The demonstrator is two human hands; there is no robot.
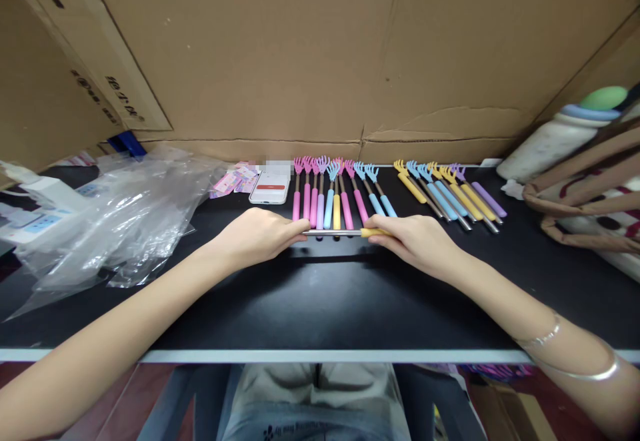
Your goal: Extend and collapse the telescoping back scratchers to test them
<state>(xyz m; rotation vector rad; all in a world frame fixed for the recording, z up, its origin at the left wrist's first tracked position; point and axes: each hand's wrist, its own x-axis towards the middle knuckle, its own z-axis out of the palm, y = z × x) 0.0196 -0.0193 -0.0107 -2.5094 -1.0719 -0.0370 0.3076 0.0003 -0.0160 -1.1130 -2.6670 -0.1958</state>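
Between the left hand (265,236) and the right hand (420,242), over the worktop (310,308), a metal rod with a yellow handle (334,232) is held crosswise: the left fingers pinch the metal end, the right ones close on the yellow handle. Both tips of the rod are hidden by the grips. The metal looks smooth, so a slack pinch on the left could let it slip, and uneven pulling might jerk a hand into the row of scratchers (346,209), whose handles lie just behind; a knock there would probably skew them.

To the right, a second group of scratchers (445,201) fans out, several with bare metal ends showing; to the left lie a white phone (270,191) and printed cards (230,182). Farther left, clear plastic bags (130,208) are heaped beside a power strip (45,224); whether they hold anything cannot be told. At far right, a green-topped bottle (555,141) is near a brown-strapped bag (607,198); the contents of both are unclear
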